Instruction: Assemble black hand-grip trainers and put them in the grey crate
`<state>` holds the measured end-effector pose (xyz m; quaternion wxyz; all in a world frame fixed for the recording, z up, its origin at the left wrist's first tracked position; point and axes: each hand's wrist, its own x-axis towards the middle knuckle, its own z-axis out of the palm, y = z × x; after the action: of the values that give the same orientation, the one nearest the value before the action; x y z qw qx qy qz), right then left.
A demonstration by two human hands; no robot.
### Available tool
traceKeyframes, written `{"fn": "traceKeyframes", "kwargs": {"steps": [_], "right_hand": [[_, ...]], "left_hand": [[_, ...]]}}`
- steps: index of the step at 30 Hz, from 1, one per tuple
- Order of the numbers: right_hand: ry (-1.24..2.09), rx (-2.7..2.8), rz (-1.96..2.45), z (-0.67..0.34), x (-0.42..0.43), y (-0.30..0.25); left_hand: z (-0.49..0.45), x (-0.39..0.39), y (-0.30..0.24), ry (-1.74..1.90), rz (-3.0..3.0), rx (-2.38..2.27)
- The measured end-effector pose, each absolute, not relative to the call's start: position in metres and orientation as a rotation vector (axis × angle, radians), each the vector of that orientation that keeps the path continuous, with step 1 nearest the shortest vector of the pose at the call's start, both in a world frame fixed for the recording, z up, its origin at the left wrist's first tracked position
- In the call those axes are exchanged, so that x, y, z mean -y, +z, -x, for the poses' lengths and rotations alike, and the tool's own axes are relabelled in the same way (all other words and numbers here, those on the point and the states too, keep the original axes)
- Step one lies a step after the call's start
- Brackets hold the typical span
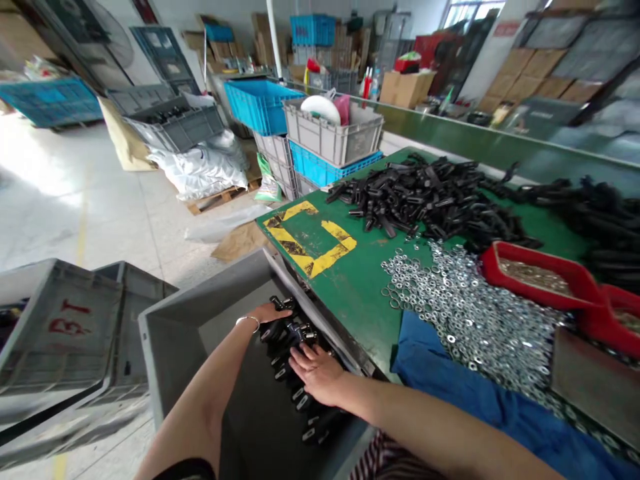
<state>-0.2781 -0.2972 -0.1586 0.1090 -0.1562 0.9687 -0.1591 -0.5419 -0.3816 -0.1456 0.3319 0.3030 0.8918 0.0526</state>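
Note:
My left hand (267, 313) is at the far end of a row of black parts with metal fittings (285, 343), inside a large grey bin (195, 300). Its thumb side lies against a black part there, closed on it; the other fingers are partly hidden. My right hand (317, 375) rests on the same row, nearer to me, palm down with its fingers stretched out over the parts. The row runs along the bin's right wall, metal ends showing. What each black part is, I cannot make out.
On the green table (360, 300) to the right are a heap of black parts (425, 193), loose metal nuts and washers (480, 313), red trays (545, 273) and a blue cloth (450, 373). Grey crates (85, 327) stand left; more crates (333, 130) are stacked beyond the table.

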Motion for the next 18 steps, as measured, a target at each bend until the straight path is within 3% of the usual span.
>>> {"fn": "traceKeyframes", "kwargs": {"steps": [5, 8, 11, 18], "right_hand": [[-0.726, -2.765, 0.598, 0.181, 0.279, -0.087], [-1.060, -2.575, 0.361, 0.110, 0.257, -0.056], [-1.432, -2.579, -0.007, 0.055, 0.235, -0.031], [-1.313, -2.764, -0.628, -0.028, 0.211, -0.001]], "left_hand": [[0.509, 0.375, -0.089, 0.246, -0.786, -2.570], [0.474, 0.331, -0.045, 0.698, -1.004, -2.715], [0.442, 0.243, -0.018, 1.148, -1.415, -2.540], [0.409, 0.059, -0.009, 0.797, -1.112, -2.855]]}}
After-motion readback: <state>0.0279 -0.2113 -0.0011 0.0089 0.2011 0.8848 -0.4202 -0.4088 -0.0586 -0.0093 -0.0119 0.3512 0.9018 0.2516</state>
